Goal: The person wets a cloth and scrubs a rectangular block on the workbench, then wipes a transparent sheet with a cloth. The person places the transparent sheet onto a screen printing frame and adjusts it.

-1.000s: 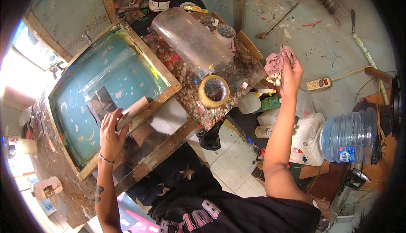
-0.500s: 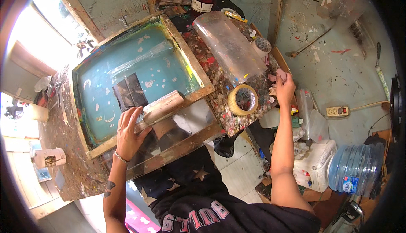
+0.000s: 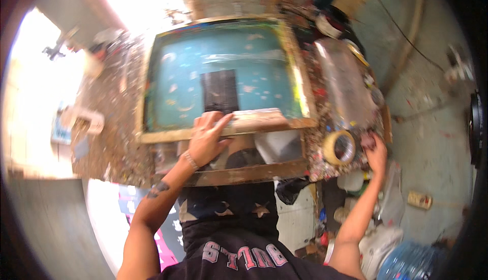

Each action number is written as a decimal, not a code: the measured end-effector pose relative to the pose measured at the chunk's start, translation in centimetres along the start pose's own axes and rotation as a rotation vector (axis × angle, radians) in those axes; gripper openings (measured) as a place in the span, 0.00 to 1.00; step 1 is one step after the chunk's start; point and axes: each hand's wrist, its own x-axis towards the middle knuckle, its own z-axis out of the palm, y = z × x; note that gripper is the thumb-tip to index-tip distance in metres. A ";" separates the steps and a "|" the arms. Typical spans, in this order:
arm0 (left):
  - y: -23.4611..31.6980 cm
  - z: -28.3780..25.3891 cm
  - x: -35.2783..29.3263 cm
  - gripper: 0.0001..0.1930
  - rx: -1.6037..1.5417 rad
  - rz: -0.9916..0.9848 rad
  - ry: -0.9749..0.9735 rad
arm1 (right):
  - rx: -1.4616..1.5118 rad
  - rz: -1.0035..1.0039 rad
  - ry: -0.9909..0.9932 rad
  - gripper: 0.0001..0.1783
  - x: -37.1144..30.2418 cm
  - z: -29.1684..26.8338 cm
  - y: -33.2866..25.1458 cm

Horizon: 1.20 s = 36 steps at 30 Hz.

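Observation:
A silk-screen frame [image 3: 227,136] with wooden sides and teal mesh lies on the bench. My left hand [image 3: 207,133] rests over its near side, fingers spread, thumb apart. The index fingertip meets the left end of a wooden squeegee [image 3: 260,119] lying along that side. Beyond the fingers, a dark patch [image 3: 219,88] sits on the mesh, among small pale shapes. At the bench's right end, my right hand [image 3: 376,153] is closed on a crumpled pinkish piece [image 3: 368,140], blurred; cloth or paper, I cannot tell.
A roll of tape [image 3: 330,154] lies left of my right hand. Behind it is a clear plastic sheet [image 3: 345,84], curved. A white container [image 3: 91,120] lies at the left. Below right are a power strip [image 3: 420,199] and a blue water bottle [image 3: 406,263].
The whole view has swung, so the bench appears more level and further right. My left hand stays by the squeegee; my right hand keeps hold of the pinkish piece.

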 end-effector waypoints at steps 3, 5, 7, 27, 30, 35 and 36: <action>0.5 0.3 0.5 0.38 -0.041 0.020 -0.030 | -0.260 -0.080 -0.077 0.43 -0.9 -1.2 -1.7; 0.0 1.1 0.3 0.37 -0.034 0.004 -0.029 | -0.350 -0.059 0.000 0.41 -1.5 -2.2 -5.0; 0.2 1.0 0.2 0.37 -0.022 0.002 -0.026 | -0.343 -0.058 0.114 0.39 -2.2 -3.1 -7.3; -3.7 -2.1 -4.7 0.24 0.137 -0.125 0.058 | -0.099 -0.949 -0.004 0.21 -3.2 14.4 -32.0; -3.4 -4.2 -4.8 0.25 0.162 -0.074 0.092 | 0.141 -0.892 0.196 0.18 -4.4 10.7 -34.1; -3.8 -15.3 1.6 0.32 0.364 0.303 0.236 | 0.909 -0.516 0.305 0.21 -10.7 1.5 -29.5; -4.4 -18.0 4.3 0.35 0.446 0.369 0.258 | 1.012 -0.477 0.239 0.23 -11.9 0.0 -29.0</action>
